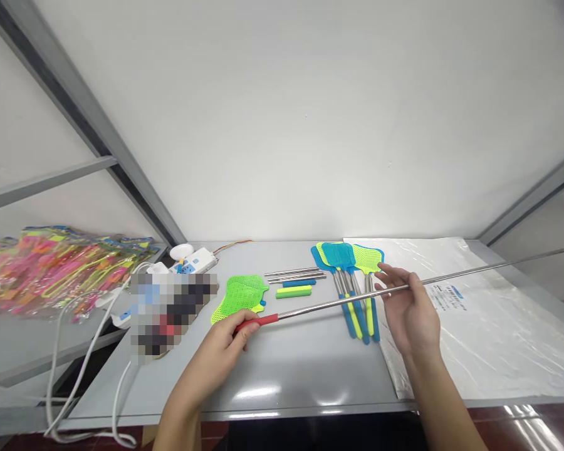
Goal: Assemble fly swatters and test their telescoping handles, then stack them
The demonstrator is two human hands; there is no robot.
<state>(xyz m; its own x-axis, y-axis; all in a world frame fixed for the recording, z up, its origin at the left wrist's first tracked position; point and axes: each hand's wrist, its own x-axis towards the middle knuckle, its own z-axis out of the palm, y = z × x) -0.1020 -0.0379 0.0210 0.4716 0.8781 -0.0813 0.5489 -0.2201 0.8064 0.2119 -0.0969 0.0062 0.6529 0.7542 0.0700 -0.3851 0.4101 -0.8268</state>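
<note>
My left hand (232, 338) is closed around the red handle (263, 320) of a long telescopic fly swatter, its steel rod (329, 304) drawn out far to the right. Farther along, my right hand (411, 310) has the rod lying across its fingers under the thumb, in a loose hold with the fingers partly spread. A bit of red shows on the rod's far end at the right edge; the rest is out of view. Beyond the rod lie several blue and yellow-green fly swatters (352, 300) with short steel stems. Green swatter heads (239, 297) lie near my left hand.
Loose steel rods (294, 275) and green and blue handle tubes (294, 292) lie mid-table. A white plastic sheet or bag (489, 351) covers the right side. Left are a power strip (197, 260), white cables (82, 369), a blurred patch and packaged pink and yellow goods (61, 269).
</note>
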